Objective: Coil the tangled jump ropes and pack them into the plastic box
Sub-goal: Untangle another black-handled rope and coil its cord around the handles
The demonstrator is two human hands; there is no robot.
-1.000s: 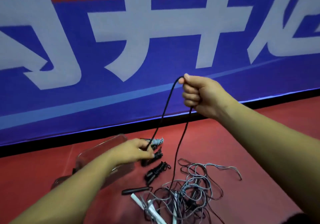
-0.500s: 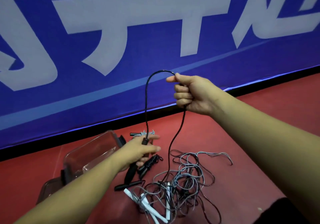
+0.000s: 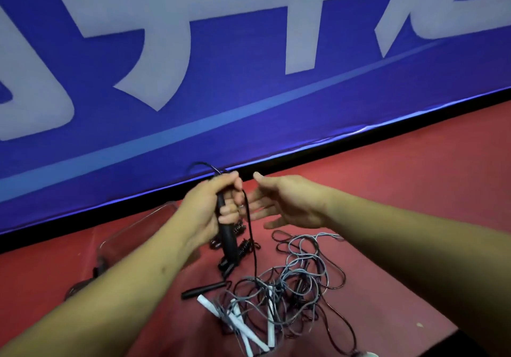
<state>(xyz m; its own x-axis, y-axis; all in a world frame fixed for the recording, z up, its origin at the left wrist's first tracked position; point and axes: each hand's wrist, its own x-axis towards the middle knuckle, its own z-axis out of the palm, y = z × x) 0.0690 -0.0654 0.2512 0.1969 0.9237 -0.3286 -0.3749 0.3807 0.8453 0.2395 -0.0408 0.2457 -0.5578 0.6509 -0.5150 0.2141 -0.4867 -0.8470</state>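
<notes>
1. The plastic box (image 3: pixel 138 219) sits mostly behind the left forearm (image 3: pixel 124 284). Only a blurred clear rim and one corner show.
2. The left hand (image 3: pixel 207 210) covers the upper part of the black handle (image 3: pixel 229 243) it grips.
3. Behind that handle, the coiled black cords (image 3: pixel 246 244) are partly hidden, and their number cannot be told.
4. In the tangle of ropes (image 3: pixel 298 282), it cannot be told which cord joins which white handle (image 3: pixel 243 326).
5. A small pale thing (image 3: pixel 365 354) is cut off by the bottom edge.
6. On the banner (image 3: pixel 249 135), the white letters (image 3: pixel 298 24) are cut off by the top edge.
</notes>
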